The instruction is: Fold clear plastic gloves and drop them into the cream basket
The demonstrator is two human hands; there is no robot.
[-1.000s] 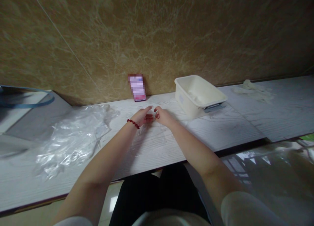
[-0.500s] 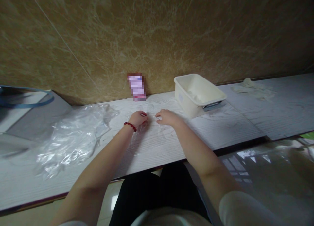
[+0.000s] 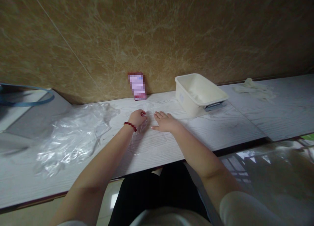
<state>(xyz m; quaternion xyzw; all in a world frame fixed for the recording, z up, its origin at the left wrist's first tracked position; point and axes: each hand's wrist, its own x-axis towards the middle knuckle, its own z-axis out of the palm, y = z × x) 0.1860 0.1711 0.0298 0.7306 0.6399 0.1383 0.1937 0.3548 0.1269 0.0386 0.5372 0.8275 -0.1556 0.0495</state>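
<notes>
My left hand (image 3: 137, 117), with a red bead bracelet on its wrist, is closed in a pinch on a thin clear plastic bag (image 3: 135, 143). The bag lies on the white wood-grain counter (image 3: 157, 150), and its edges are hard to make out. Just to the right, my right hand (image 3: 165, 122) rests palm down with its fingers spread and holds nothing. A crumpled heap of clear plastic bags (image 3: 73, 131) lies to the left of my left arm.
A cream plastic bin (image 3: 187, 103) stands right of my hands, its contents barely visible. Behind them a blurred phone (image 3: 137, 86) leans on the marbled wall (image 3: 157, 36). Pale gloves or cloth (image 3: 255, 88) lie far right. At far left is a box with a blue strap (image 3: 29, 104).
My right hand has gone from curled, bent fingers to lying flat and spread on the counter. My left hand keeps its pinch in nearly the same place.
</notes>
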